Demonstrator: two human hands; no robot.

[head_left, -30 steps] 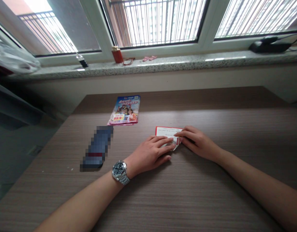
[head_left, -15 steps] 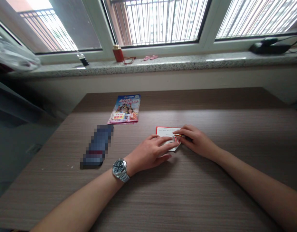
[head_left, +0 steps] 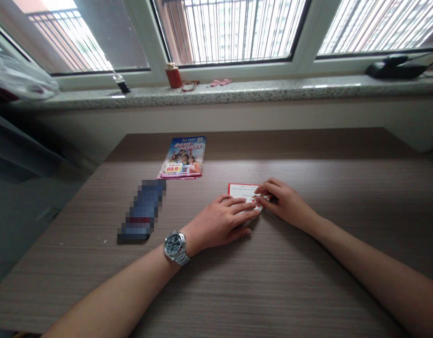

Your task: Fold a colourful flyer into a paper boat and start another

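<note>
A small white sheet of paper (head_left: 240, 189) with a red edge and printed lines lies on the table, partly hidden under my fingers. My left hand (head_left: 225, 218), with a metal watch (head_left: 175, 246) on its wrist, rests palm down on the near side of the paper, its fingers spread. At the paper's right side, my right hand (head_left: 282, 199) has thumb and forefinger pinched together on the paper. A thin yellowish-brown edge shows by those fingertips; its detail is too small to make out.
A stack of colourful leaflets (head_left: 183, 157) lies at the back left of the table (head_left: 216, 291). Nearer is a dark, pixelated flat object (head_left: 142, 211). The granite sill (head_left: 266, 93) holds a red lighter-like item (head_left: 173, 76), pink pieces (head_left: 220, 82) and a black device (head_left: 396, 69).
My right fingertips have shifted slightly at the paper's right side and bunched closer together. My left hand stays almost in place on the paper.
</note>
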